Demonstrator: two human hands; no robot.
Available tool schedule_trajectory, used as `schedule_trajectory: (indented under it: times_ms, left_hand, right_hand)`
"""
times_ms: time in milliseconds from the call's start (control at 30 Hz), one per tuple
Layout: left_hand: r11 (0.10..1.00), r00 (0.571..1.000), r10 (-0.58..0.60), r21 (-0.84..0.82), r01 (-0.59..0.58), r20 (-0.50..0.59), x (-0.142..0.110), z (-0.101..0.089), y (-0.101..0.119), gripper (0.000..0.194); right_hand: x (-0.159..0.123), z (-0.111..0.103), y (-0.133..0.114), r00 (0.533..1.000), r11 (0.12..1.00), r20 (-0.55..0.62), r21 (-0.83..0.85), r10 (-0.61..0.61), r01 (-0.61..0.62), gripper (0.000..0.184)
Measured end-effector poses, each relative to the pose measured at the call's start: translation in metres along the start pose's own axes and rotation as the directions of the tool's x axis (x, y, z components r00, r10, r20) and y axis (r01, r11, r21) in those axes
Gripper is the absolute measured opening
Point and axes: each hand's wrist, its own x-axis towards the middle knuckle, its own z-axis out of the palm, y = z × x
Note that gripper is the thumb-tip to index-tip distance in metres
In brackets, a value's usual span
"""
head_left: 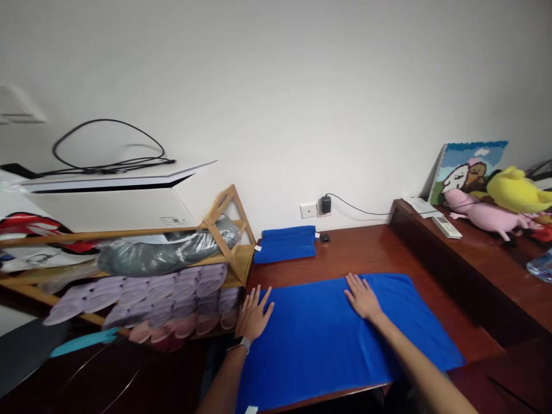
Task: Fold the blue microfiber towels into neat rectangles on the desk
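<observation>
A blue towel (319,339) lies spread out over the reddish-brown desk, a small white tag showing at its near left corner. My left hand (253,315), a watch on its wrist, rests with fingers spread at the towel's left edge. Flat on the towel's far part, right of its middle, is my right hand (362,296), its fingers stretched out. Shallow creases run through the cloth near my right forearm. Against the wall lies a folded blue towel (285,244), with small white tags at its sides.
On the left a wooden rack (228,241) holds several pairs of lilac slippers (164,290) and a white box (116,207). A black plug (326,204) sits in the wall. The raised ledge at right bears a remote control (447,226), plush toys (487,213) and a picture (470,167).
</observation>
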Motion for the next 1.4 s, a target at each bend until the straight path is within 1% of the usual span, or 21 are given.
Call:
schedule_trajectory:
  times_ms: [67, 133, 167, 233, 333, 467, 533, 633, 733, 800, 867, 900, 967, 1033, 1100, 1167, 1200, 1233, 1300, 1333, 1400]
  left_hand:
    - [1.0, 1.0, 0.007, 0.004, -0.007, -0.012, 0.001, 0.003, -0.003, 0.061]
    - [1.0, 1.0, 0.014, 0.018, -0.014, -0.013, 0.003, 0.006, -0.006, 0.062]
    - [0.999, 1.0, 0.018, 0.028, -0.017, -0.01, 0.004, 0.007, -0.007, 0.062]
    - [0.998, 1.0, 0.023, 0.053, -0.023, 0.003, 0.005, 0.008, -0.01, 0.063]
    - [0.996, 0.998, 0.016, 0.085, -0.02, 0.053, 0.009, 0.006, -0.012, 0.064]
    - [0.996, 0.99, -0.007, 0.094, -0.007, 0.14, 0.012, 0.0, -0.012, 0.066]
    - [0.997, 0.991, 0.005, 0.08, -0.016, 0.13, 0.011, -0.002, -0.011, 0.067]
    - [0.999, 0.998, 0.015, 0.045, -0.018, 0.067, 0.007, -0.004, -0.009, 0.07]
    - [1.0, 1.0, 0.002, -0.009, -0.002, 0.027, 0.002, -0.003, -0.007, 0.071]
    - [0.999, 1.0, -0.019, -0.037, 0.019, 0.006, -0.001, -0.001, -0.006, 0.069]
    - [0.998, 0.999, -0.044, -0.05, 0.043, -0.012, -0.003, 0.001, -0.007, 0.067]
    - [0.997, 0.999, -0.05, -0.053, 0.05, -0.016, -0.003, 0.002, -0.007, 0.067]
    - [0.997, 0.998, -0.057, -0.056, 0.056, -0.021, -0.004, 0.004, -0.007, 0.068]
    - [0.997, 0.998, -0.055, -0.053, 0.054, -0.02, -0.005, 0.005, -0.008, 0.068]
    - [0.998, 0.998, -0.052, -0.044, 0.051, -0.017, -0.005, 0.005, -0.008, 0.069]
    - [0.998, 0.999, -0.051, -0.031, 0.05, -0.016, -0.005, 0.007, -0.009, 0.069]
    - [0.998, 0.999, -0.051, -0.024, 0.051, -0.017, -0.004, 0.007, -0.01, 0.069]
    - [0.999, 0.999, -0.05, -0.019, 0.05, -0.019, -0.004, 0.008, -0.01, 0.069]
    - [0.999, 0.998, -0.05, -0.014, 0.049, -0.024, -0.004, 0.009, -0.011, 0.07]
    - [0.999, 0.998, -0.05, -0.013, 0.05, -0.027, -0.003, 0.009, -0.011, 0.07]
    - [0.999, 0.998, -0.048, -0.014, 0.048, -0.028, -0.002, 0.01, -0.012, 0.072]
  right_hand:
    - [-0.01, -0.014, 0.075, 0.989, 0.987, -0.016, -0.066, 0.146, -0.146, 0.067]
    - [-0.021, -0.023, 0.138, 0.965, 0.961, -0.032, -0.093, 0.26, -0.262, 0.069]
    - [-0.025, -0.025, 0.162, 0.956, 0.951, -0.044, -0.093, 0.291, -0.294, 0.069]
    - [-0.032, -0.026, 0.193, 0.948, 0.945, -0.061, -0.081, 0.313, -0.318, 0.071]
    - [-0.036, -0.024, 0.204, 0.95, 0.949, -0.064, -0.066, 0.305, -0.309, 0.074]
    - [-0.035, -0.025, 0.194, 0.949, 0.948, -0.053, -0.065, 0.309, -0.312, 0.074]
    - [-0.035, -0.026, 0.191, 0.946, 0.944, -0.029, -0.065, 0.323, -0.325, 0.073]
    - [-0.036, -0.032, 0.193, 0.942, 0.94, 0.008, -0.065, 0.337, -0.335, 0.071]
    - [-0.029, -0.048, 0.194, 0.943, 0.942, 0.042, -0.085, 0.329, -0.325, 0.069]
    - [-0.018, -0.062, 0.18, 0.945, 0.944, 0.057, -0.104, 0.321, -0.314, 0.067]
    - [-0.001, -0.074, 0.144, 0.961, 0.957, 0.028, -0.097, 0.276, -0.272, 0.063]
    - [0.008, -0.077, 0.116, 0.974, 0.971, -0.003, -0.081, 0.224, -0.224, 0.061]
    - [0.024, -0.071, 0.043, 0.996, 0.997, -0.062, -0.035, 0.061, -0.063, 0.062]
    - [0.034, -0.052, -0.043, 0.994, 0.996, -0.049, -0.006, -0.094, 0.094, 0.064]
    - [0.038, -0.022, -0.126, 0.973, 0.972, -0.011, 0.036, -0.232, 0.232, 0.063]
    - [0.036, 0.008, -0.189, 0.931, 0.921, 0.004, 0.154, -0.364, 0.359, 0.066]
    - [0.034, 0.021, -0.21, 0.917, 0.903, 0.024, 0.191, -0.397, 0.386, 0.067]
    - [0.033, 0.03, -0.223, 0.906, 0.887, 0.032, 0.222, -0.422, 0.406, 0.068]
    - [0.029, 0.038, -0.224, 0.9, 0.877, 0.039, 0.243, -0.435, 0.414, 0.069]
    - [0.027, 0.038, -0.213, 0.904, 0.883, 0.036, 0.237, -0.425, 0.406, 0.069]
    - [0.024, 0.032, -0.17, 0.927, 0.911, 0.027, 0.2, -0.373, 0.36, 0.069]
